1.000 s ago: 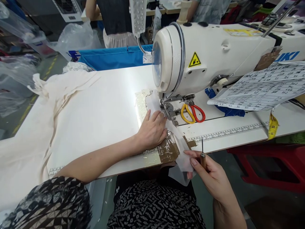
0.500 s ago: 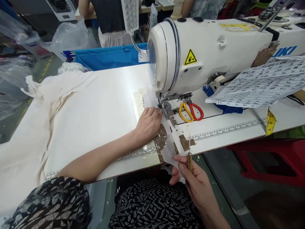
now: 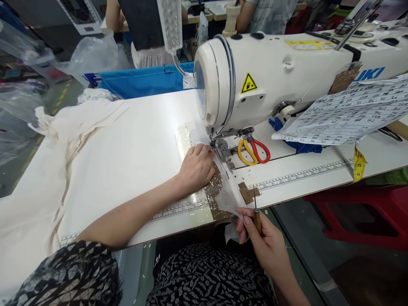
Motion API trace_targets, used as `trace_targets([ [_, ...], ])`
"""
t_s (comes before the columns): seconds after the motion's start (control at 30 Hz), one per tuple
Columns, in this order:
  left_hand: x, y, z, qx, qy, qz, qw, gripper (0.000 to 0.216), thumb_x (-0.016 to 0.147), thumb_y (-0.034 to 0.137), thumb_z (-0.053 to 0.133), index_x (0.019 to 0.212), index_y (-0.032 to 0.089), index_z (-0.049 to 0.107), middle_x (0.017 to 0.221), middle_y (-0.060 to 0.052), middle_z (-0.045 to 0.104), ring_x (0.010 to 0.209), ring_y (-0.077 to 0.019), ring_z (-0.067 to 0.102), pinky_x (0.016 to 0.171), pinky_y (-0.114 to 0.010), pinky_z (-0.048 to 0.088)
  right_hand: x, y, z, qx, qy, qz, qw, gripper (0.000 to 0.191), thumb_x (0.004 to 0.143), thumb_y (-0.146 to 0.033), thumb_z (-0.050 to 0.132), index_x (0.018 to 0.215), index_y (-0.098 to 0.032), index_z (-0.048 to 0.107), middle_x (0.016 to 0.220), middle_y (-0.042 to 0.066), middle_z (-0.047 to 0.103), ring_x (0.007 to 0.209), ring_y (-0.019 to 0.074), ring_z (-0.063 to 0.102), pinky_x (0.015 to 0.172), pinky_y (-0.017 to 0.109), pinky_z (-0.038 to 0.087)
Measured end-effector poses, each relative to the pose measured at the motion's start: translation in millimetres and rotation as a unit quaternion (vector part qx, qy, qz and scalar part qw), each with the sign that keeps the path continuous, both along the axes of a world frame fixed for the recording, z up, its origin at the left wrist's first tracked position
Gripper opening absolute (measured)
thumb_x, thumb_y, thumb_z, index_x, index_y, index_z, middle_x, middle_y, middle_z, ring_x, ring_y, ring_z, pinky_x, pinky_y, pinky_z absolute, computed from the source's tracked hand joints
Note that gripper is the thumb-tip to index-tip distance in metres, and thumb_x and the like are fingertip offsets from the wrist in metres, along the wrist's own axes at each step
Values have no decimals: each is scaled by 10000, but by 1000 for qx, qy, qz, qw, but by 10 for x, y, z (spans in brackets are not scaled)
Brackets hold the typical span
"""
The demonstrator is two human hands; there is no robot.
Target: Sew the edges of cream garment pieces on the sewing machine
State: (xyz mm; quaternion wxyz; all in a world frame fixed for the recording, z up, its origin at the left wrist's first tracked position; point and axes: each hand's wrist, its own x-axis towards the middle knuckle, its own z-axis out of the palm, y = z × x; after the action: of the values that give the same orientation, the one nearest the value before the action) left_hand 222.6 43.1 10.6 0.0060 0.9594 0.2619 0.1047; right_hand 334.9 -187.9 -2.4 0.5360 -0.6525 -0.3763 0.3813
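Observation:
A strip of thin white fabric (image 3: 230, 193) runs from under the needle area of the white sewing machine (image 3: 264, 76) down past the table's front edge. My left hand (image 3: 198, 165) presses on the fabric beside the presser foot, fingers curled and close together. My right hand (image 3: 263, 236) pinches the fabric's near end between thumb and fingers. In that same hand sits an awl (image 3: 257, 219) with a wooden handle, its metal point upward. Scissors with one yellow and one red handle (image 3: 254, 151) lie just right of the needle area.
Cream cloth (image 3: 73, 123) lies along the table's left side. A printed paper sheet (image 3: 347, 112) and a yellow tape measure (image 3: 359, 164) are at the right. Ruler markings (image 3: 306, 175) line the front edge. A red stool (image 3: 360, 216) stands below. People sit behind a blue cloth panel (image 3: 137, 80).
My right hand has shifted slightly right with the awl and the fabric's end. The fabric lies differently, its lower part spread and folded. My left hand stays by the presser foot.

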Motion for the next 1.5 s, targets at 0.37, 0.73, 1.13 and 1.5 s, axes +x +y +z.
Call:
trace_targets([
  [0.37, -43, -105, -23, 47, -38, -52, 997, 402, 976, 219, 400, 1265, 44, 617, 1289, -185, 622, 1182, -319, 539, 1053, -460, 442, 15, 5, 5, 28, -26, 2, 999, 262, 1025, -403, 545, 1062, -195, 700, 724, 5, 668, 488, 112, 619, 497, 227, 539],
  [0.73, -48, -148, -61, 24, -45, -59, 997, 433, 975, 225, 408, 1318, 29, 584, 1332, -200, 588, 1250, -341, 495, 1096, -481, 429, 61, 57, 67, 36, -46, 5, 998, 253, 1009, -401, 558, 1037, -191, 695, 708, 11, 695, 515, 124, 640, 530, 219, 552],
  [1.13, -20, -60, -113, 4, -62, -32, 998, 406, 982, 206, 438, 1324, 36, 578, 1291, -202, 564, 1221, -350, 499, 1062, -516, 490, 143, 56, 98, 5, -161, 5, 987, 343, 1039, -430, 496, 1177, -183, 691, 960, 72, 760, 895, 180, 731, 762, 233, 569],
  [1.5, 134, 153, 100, 64, 43, -47, 996, 268, 905, -46, 460, 1036, 100, 641, 1046, -157, 636, 979, -286, 614, 790, -376, 578, 13, 583, 675, 131, -140, 70, 979, 327, 1033, -419, 464, 1108, -208, 703, 866, 26, 695, 697, 137, 596, 646, 245, 483],
])
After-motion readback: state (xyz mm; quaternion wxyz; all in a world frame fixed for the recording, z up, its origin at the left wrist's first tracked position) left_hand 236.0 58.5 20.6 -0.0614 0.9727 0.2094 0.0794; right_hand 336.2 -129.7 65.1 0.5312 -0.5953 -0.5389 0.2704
